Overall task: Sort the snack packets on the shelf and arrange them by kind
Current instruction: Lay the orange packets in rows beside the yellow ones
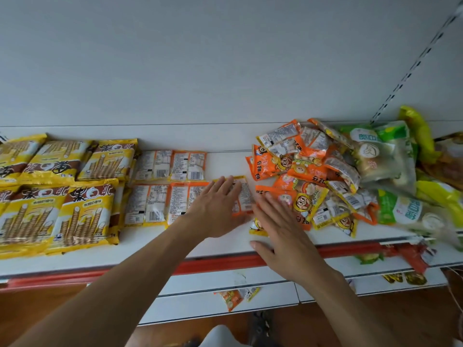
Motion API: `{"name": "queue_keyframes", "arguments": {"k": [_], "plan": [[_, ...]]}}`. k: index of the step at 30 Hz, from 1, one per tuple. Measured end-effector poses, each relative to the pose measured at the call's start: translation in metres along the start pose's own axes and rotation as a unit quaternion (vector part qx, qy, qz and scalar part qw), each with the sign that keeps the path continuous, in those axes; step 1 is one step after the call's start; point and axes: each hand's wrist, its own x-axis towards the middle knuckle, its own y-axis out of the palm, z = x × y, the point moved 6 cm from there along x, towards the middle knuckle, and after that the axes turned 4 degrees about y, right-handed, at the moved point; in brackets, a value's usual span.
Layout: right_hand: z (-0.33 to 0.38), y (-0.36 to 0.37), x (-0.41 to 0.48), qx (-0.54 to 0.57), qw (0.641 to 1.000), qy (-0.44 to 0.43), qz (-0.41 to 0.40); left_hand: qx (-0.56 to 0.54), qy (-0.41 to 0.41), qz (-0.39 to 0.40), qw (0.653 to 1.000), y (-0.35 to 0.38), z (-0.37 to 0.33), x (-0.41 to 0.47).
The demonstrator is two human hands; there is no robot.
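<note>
On the white shelf (225, 144) a loose heap of small orange snack packets (308, 171) lies at the right. Several of the same packets (165, 186) lie face down in two neat rows in the middle. My left hand (215, 209) rests flat, fingers straight, on one more face-down orange packet (244, 194) at the end of the front row. My right hand (283, 229) lies open beside it, fingers straight, touching the near edge of the heap. Yellow wafer-roll packets (62, 186) are lined up at the left.
Green-and-white bread packets (383, 156) and yellow-green bags (421, 136) are piled at the far right. The shelf's red front rail (215, 266) runs below my hands. A lower shelf holds an orange packet (233, 298). A slotted upright (413, 68) stands at the back right.
</note>
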Motion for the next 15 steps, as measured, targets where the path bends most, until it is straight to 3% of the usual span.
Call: {"name": "queue_keyframes", "arguments": {"k": [4, 9, 12, 15], "plan": [[-0.005, -0.01, -0.003, -0.001, 0.999, 0.032, -0.04, -0.035, 0.015, -0.066, 0.997, -0.012, -0.004, -0.001], [-0.007, -0.035, -0.003, 0.06, 0.993, 0.038, -0.091, -0.145, -0.004, -0.319, 0.936, -0.062, 0.002, -0.024], [-0.005, -0.058, 0.002, 0.15, 0.973, 0.044, -0.172, -0.291, -0.088, -0.351, 0.886, -0.083, 0.033, -0.032], [-0.006, -0.075, 0.019, 0.302, 0.925, 0.058, -0.222, -0.292, -0.135, -0.382, 0.866, -0.103, 0.071, -0.048]]}}
